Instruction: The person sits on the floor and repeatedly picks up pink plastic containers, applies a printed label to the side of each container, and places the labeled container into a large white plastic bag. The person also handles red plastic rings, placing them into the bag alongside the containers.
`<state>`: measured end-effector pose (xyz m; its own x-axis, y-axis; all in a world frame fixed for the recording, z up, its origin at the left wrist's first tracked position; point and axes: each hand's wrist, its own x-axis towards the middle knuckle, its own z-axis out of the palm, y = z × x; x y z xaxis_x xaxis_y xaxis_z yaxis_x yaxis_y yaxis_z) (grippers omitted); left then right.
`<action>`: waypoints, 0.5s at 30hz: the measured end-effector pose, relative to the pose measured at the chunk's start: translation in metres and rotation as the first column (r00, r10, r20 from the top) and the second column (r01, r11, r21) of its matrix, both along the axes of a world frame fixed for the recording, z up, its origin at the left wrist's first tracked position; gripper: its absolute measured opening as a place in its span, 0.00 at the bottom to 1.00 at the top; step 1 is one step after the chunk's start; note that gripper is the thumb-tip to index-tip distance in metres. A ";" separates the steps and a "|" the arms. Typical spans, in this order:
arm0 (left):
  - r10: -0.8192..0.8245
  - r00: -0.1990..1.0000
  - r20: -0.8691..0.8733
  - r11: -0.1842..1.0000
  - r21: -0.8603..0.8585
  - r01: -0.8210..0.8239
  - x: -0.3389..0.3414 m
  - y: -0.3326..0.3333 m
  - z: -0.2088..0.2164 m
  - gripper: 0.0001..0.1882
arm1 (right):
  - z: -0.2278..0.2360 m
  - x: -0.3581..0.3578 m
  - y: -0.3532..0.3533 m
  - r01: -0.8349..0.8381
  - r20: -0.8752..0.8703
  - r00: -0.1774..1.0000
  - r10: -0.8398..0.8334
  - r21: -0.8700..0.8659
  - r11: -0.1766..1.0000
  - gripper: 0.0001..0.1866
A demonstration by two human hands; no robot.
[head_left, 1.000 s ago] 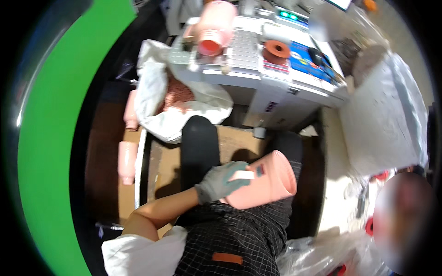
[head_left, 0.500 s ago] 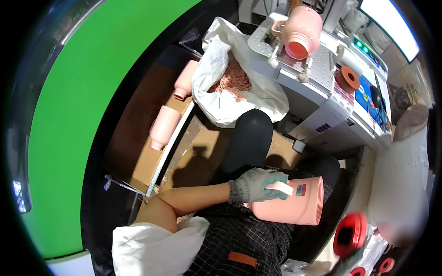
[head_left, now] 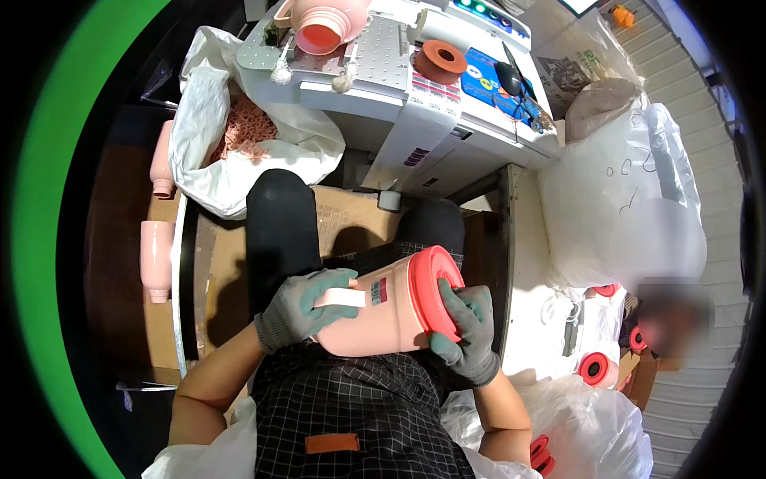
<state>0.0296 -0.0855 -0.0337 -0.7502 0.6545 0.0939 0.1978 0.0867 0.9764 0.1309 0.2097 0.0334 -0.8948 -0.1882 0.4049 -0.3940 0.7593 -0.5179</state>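
Observation:
A pink plastic jug point(head_left: 369, 323) lies on its side across my lap, its narrow end to the left. My left hand point(head_left: 297, 307), in a grey-green glove, is closed round the jug's handle point(head_left: 341, 298). On the jug's wide right end sits a red ring-shaped cap point(head_left: 431, 291). My right hand point(head_left: 471, 331), also gloved, grips that cap by its outer side, thumb below and fingers above. How far the cap is seated cannot be told. A small label point(head_left: 379, 291) shows on the jug beside the handle.
Ahead is a white machine bench with a pink jug point(head_left: 319, 32) on its perforated plate and an orange tape roll point(head_left: 440, 61). A white sack point(head_left: 195, 144) of pink shavings stands at left, near two pink bottles point(head_left: 157, 259). Right are red-capped pieces point(head_left: 597, 369) and clear plastic bags point(head_left: 590, 423).
My view has turned right. My right hand has brought the red cap from the right side onto the jug's wide end. The left hand still holds the handle.

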 end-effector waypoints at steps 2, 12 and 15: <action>0.013 0.998 -0.054 1.000 -0.021 -0.014 0.006 0.001 0.000 0.25 | 0.001 0.007 -0.001 0.015 0.003 1.000 -0.016 0.024 1.000 0.35; 0.093 0.966 -0.240 0.971 -0.193 -0.142 0.048 0.012 0.031 0.28 | -0.011 0.017 -0.010 0.130 0.145 0.982 -0.119 -0.074 0.989 0.32; 0.049 0.928 -0.369 0.984 -0.139 -0.108 0.045 0.024 0.035 0.30 | -0.005 0.022 -0.007 0.203 0.144 0.972 -0.187 -0.105 0.974 0.31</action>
<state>0.0747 -0.0615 0.0013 -0.7333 0.6232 0.2719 0.5223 0.2603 0.8120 0.1525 0.2031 0.0280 -0.9564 0.0373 0.2895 -0.1664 0.7451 -0.6458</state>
